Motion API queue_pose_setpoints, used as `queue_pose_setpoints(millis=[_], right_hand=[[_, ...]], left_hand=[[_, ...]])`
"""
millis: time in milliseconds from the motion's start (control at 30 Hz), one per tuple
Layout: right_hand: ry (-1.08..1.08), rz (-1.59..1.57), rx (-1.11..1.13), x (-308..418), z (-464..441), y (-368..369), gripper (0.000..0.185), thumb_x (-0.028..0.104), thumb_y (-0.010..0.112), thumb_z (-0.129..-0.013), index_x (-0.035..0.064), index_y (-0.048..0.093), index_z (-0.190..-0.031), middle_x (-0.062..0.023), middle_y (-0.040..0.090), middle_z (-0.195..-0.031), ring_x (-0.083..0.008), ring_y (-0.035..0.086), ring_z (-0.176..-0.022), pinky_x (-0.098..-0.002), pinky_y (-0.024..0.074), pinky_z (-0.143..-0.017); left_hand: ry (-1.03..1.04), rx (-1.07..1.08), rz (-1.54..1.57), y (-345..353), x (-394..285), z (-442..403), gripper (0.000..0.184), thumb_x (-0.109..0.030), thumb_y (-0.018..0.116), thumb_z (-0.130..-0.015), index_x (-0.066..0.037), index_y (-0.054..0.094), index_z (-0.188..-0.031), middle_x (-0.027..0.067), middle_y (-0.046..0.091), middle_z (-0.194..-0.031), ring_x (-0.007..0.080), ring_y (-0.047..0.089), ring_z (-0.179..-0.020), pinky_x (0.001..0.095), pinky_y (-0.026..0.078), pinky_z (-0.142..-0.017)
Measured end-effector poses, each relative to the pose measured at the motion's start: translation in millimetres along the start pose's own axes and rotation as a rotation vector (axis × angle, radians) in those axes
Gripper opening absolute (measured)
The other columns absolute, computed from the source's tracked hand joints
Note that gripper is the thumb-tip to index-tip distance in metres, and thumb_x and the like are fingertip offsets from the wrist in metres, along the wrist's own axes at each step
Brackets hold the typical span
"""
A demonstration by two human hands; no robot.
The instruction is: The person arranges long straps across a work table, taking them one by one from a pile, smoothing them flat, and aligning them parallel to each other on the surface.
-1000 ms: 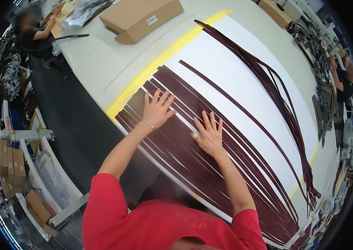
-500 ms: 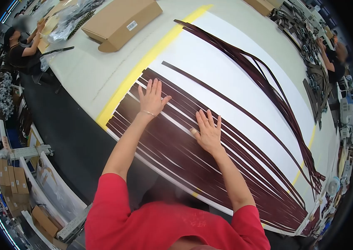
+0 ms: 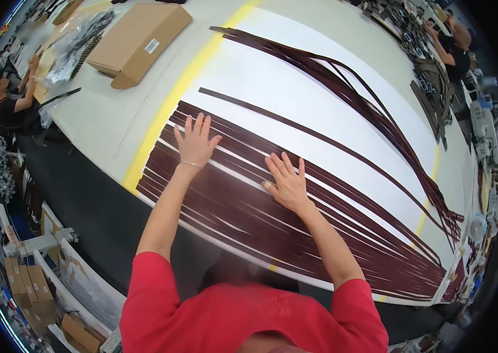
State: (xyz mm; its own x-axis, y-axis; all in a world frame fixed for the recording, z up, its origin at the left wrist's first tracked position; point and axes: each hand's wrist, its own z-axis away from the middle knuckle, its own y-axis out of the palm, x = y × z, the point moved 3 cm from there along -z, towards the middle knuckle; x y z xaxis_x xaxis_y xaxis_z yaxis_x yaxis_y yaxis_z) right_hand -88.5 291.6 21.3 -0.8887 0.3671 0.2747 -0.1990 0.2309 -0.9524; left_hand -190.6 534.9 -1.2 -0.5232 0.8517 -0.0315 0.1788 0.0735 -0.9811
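Note:
Many long dark maroon strips (image 3: 231,194) lie side by side on a white sheet (image 3: 249,70), their left ends along a yellow tape line (image 3: 169,109). My left hand (image 3: 196,141) rests on the strips near those ends, palm down with fingers spread. Farther right, my right hand (image 3: 287,181) lies on the strips too, its fingers apart and a bandage-like wrap on the thumb. Neither hand grips anything. One single strip (image 3: 296,125) lies apart, beyond the hands. A loose bundle of maroon strips (image 3: 343,88) curves across the far side of the sheet.
A cardboard box (image 3: 137,41) sits at the far left of the table, beside clear plastic bags (image 3: 78,47). One person (image 3: 10,100) is at the left edge, another person (image 3: 455,50) at the upper right. Dark straps with buckles (image 3: 428,88) lie at the right.
The view has turned, so the table and box appear shifted left. Both hands stay flat on the strips; the left has moved slightly over them toward the far side.

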Motion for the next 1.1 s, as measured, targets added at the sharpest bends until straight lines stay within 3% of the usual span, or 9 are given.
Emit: queue_pose_setpoints(millis=[100,267,467,567,667,800,900,967,1100], right_hand=[[-0.022,-0.017,-0.027,-2.1,4.1,3.1,0.058,0.04,0.058,-0.079,0.0146,0.044,-0.129,-0.007,0.043,-0.133,-0.0266,0.037,-0.126,-0.0587,0.0216,-0.101],[-0.056,-0.064,-0.014,-15.0,6.6,-12.7,0.05,0.034,0.052,-0.085,0.0143,0.042,-0.13,-0.009,0.043,-0.133,-0.0277,0.036,-0.127,-0.0547,0.0224,-0.104],[0.436,0.323,-0.348,-173.7,24.9,-40.0,0.033,0.016,0.053,-0.081,0.0097,0.055,-0.113,-0.0104,0.055,-0.113,-0.0272,0.049,-0.109,-0.0482,0.0361,-0.09],[0.371,0.164,-0.195,-194.1,41.2,-49.2,0.022,0.013,0.056,-0.077,0.0102,0.059,-0.098,-0.0065,0.057,-0.094,-0.0241,0.053,-0.093,-0.0433,0.0393,-0.082],[0.278,0.088,-0.265,-189.0,46.9,-54.4,0.013,0.013,0.061,-0.075,0.0112,0.059,-0.088,-0.0042,0.055,-0.08,-0.0223,0.053,-0.081,-0.0392,0.0389,-0.074],[0.364,-0.088,-0.099,-190.9,43.7,-63.3,0.018,0.018,0.064,-0.072,0.0124,0.059,-0.089,-0.0048,0.056,-0.08,-0.0233,0.053,-0.081,-0.0382,0.0379,-0.075],[0.49,-0.189,0.121,-198.2,38.3,-63.2,0.02,0.02,0.065,-0.072,0.0113,0.059,-0.089,-0.0061,0.056,-0.082,-0.0242,0.053,-0.083,-0.039,0.0372,-0.075],[0.496,-0.205,0.117,-199.3,38.1,-61.0,0.019,0.019,0.064,-0.072,0.0104,0.059,-0.088,-0.006,0.056,-0.08,-0.0245,0.052,-0.082,-0.0393,0.0374,-0.075],[0.385,-0.158,-0.039,-194.9,40.6,-60.7,0.01,0.008,0.062,-0.072,0.0053,0.057,-0.08,-0.0083,0.057,-0.078,-0.024,0.053,-0.074,-0.0346,0.0421,-0.067]], left_hand=[[0.082,-0.027,0.021,2.5,-11.3,-6.1,0.058,-0.045,0.052,-0.084,-0.018,0.039,-0.133,0.0063,0.033,-0.141,0.0322,0.025,-0.131,0.0624,0.017,-0.1],[0.09,0.232,-0.077,8.5,-15.7,-6.0,0.06,-0.05,0.04,-0.089,-0.021,0.029,-0.14,0.0056,0.026,-0.145,0.0319,0.018,-0.135,0.0632,0.011,-0.102],[0.205,0.051,-0.022,2.7,-43.2,-23.1,0.054,-0.044,0.047,-0.088,-0.019,0.037,-0.135,0.0065,0.033,-0.142,0.0332,0.022,-0.133,0.0628,0.013,-0.101],[0.283,-0.01,0.062,-5.5,-89.0,-41.3,0.046,-0.031,0.05,-0.089,-0.019,0.041,-0.132,0.0048,0.037,-0.139,0.0299,0.028,-0.13,0.0603,0.018,-0.1],[0.317,0.004,0.079,6.5,-108.4,-63.2,0.042,-0.024,0.05,-0.088,-0.019,0.044,-0.129,0.0036,0.04,-0.136,0.0279,0.032,-0.128,0.0572,0.022,-0.1],[0.391,0.058,0.15,25.5,-111.7,-78.3,0.037,-0.017,0.053,-0.086,-0.018,0.051,-0.123,0.0049,0.046,-0.132,0.0281,0.04,-0.123,0.0509,0.029,-0.099],[0.424,0.026,0.33,17.2,-110.0,-83.2,0.033,-0.015,0.062,-0.077,-0.012,0.057,-0.11,0.0067,0.054,-0.114,0.0272,0.048,-0.108,0.0431,0.035,-0.092],[0.455,0.03,0.426,3.5,-112.3,-86.7,0.029,-0.015,0.068,-0.071,-0.009,0.058,-0.098,0.0061,0.055,-0.097,0.025,0.05,-0.094,0.0384,0.037,-0.085],[0.522,0.222,0.383,1.0,-115.8,-91.7,0.018,-0.011,0.065,-0.072,-0.008,0.057,-0.086,0.0045,0.052,-0.086,0.0228,0.05,-0.085,0.0352,0.037,-0.081]])
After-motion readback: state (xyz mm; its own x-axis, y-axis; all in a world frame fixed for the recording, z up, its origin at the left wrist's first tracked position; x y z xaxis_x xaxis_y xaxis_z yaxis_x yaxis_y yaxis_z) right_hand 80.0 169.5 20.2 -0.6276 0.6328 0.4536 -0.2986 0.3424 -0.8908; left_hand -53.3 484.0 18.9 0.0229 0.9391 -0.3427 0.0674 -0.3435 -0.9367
